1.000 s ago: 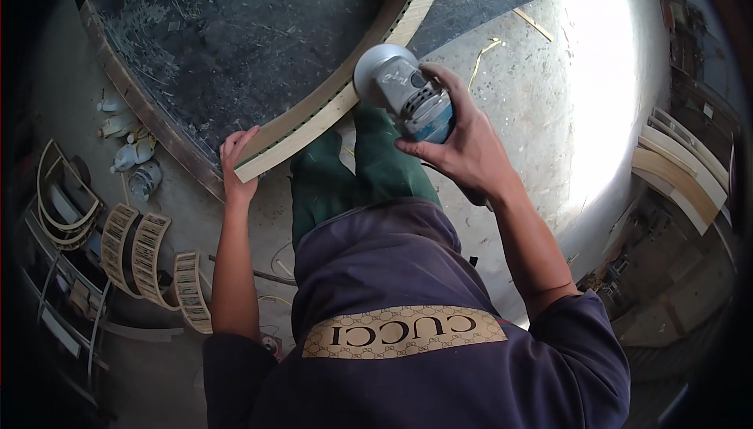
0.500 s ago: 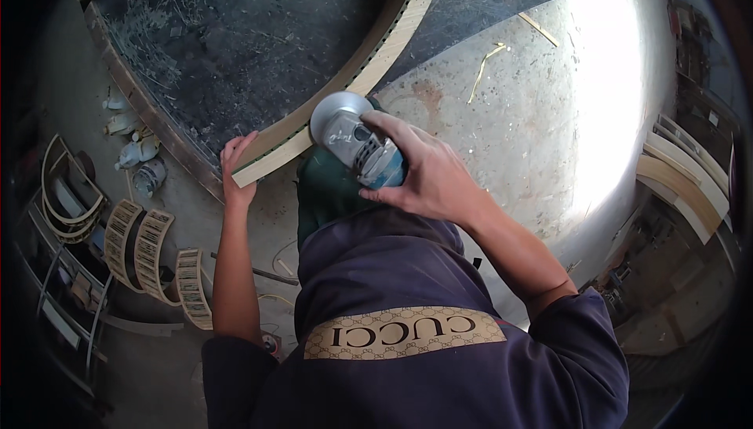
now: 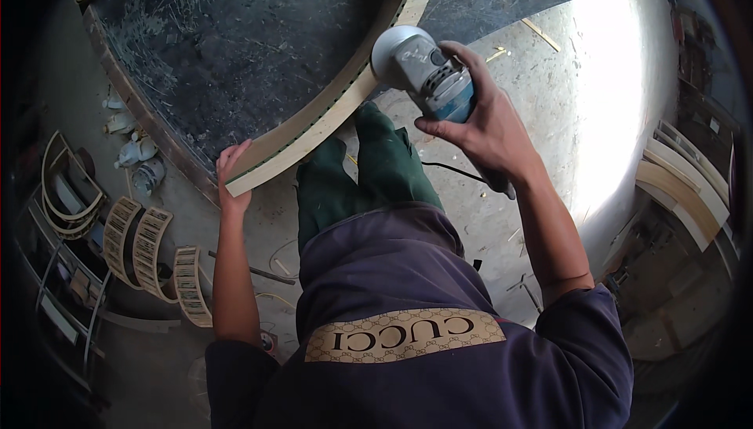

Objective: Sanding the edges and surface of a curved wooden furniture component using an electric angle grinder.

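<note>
A pale curved wooden piece [image 3: 329, 119], with a row of dark marks along its inner edge, arcs across the dark worktop. My left hand [image 3: 234, 176] grips its near left end, fingers over the far side. In my right hand [image 3: 496, 132] is an angle grinder [image 3: 427, 72] with a grey head and a blue body. Its round disc [image 3: 396, 46] lies over the outer edge of the curve, further up from the end; contact with the wood cannot be made out exactly. A dark cord runs from the grinder's rear.
The scratched dark worktop [image 3: 235, 45] has a curved rim at left. Jugs and a tub [image 3: 148, 176] stand left on the floor, near slatted curved frames [image 3: 150, 245]. Curved boards [image 3: 678, 194] lean at right. A thin wood strip [image 3: 541, 34] lies on the floor.
My right hand has carried the grinder up and to the right along the curve, away from the held end. My left hand and the wooden piece have shifted slightly left and down.
</note>
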### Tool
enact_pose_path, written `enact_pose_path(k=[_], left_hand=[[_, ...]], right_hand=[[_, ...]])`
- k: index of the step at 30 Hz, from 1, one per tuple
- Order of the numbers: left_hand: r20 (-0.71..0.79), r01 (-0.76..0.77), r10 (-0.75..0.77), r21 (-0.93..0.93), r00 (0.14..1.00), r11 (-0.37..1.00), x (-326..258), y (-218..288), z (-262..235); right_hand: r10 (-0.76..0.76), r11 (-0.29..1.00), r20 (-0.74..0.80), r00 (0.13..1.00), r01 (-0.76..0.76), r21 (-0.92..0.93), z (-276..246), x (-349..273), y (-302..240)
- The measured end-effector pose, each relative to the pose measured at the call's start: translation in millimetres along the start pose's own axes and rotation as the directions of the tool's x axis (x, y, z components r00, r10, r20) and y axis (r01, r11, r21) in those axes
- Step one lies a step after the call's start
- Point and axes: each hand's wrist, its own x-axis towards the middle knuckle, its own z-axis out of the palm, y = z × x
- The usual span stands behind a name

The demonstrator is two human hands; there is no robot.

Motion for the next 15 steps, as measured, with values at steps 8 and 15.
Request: enact_pose_path(k=[8,15], left_hand=[[0.010,-0.028,0.027,0.047,1.000,0.998,1.5,1.9,-1.0],[0.019,0.022,-0.022,0.010,1.000,1.000,1.2,3.5,-0.1]], right_hand=[[-0.073,0.997,-0.101,0.992,0.073,0.002,-7.6,6.7,19.0],[-0.038,0.987,0.247,0.968,0.075,-0.140,14.5,-11.6,-10.9]])
